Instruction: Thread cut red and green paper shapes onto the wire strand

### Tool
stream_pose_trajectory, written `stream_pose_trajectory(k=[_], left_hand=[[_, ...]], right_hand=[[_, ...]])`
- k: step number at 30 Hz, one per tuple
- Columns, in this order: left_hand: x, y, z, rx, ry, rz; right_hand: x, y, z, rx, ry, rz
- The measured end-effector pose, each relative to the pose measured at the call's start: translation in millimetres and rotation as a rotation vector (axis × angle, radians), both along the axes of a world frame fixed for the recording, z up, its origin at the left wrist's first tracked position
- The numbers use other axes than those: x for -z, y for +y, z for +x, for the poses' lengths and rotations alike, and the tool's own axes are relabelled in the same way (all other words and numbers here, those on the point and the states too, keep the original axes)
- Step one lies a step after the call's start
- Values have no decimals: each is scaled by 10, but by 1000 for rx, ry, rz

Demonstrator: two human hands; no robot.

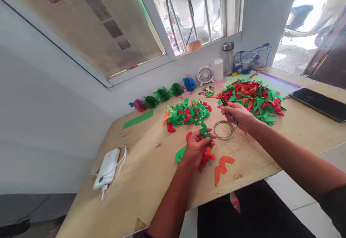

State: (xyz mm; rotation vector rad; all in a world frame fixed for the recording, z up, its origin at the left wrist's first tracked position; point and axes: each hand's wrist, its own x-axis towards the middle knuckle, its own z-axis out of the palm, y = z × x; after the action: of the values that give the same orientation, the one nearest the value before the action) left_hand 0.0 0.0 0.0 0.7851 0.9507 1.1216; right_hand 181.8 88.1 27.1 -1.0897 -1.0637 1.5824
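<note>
My left hand pinches a curved green felt piece with small pale squares on it. To its right, my right hand is closed around dark tweezers, their tips pointing up and away. Between and just below the hands lies a round ring-like dish. Orange and red pieces and green rounded pieces lie beside my left hand, partly hidden by it. A wavy orange piece rests nearer the table's front edge.
Behind the hands are a pile of pale-dotted pieces and a larger red and green pile. A phone lies right, a white power bank with cable left. A fan and glass bottle stand by the wall.
</note>
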Motion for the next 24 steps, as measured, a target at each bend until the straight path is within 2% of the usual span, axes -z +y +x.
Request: stream_pose_trajectory(k=[5,10,15,18,24], left_hand=[[-62,-7,123,46,111,29],[-33,50,325,70,374,112],[96,142,470,41,874,400],[165,138,511,96,1172,584],[242,69,529,247,1389,692]], right_hand=[[81,-56,179,40,-125,-5],[246,-11,244,131,-353,120],[392,59,258,176,-468,251],[429,82,288,200,-510,310],[471,92,325,221,-630,401]])
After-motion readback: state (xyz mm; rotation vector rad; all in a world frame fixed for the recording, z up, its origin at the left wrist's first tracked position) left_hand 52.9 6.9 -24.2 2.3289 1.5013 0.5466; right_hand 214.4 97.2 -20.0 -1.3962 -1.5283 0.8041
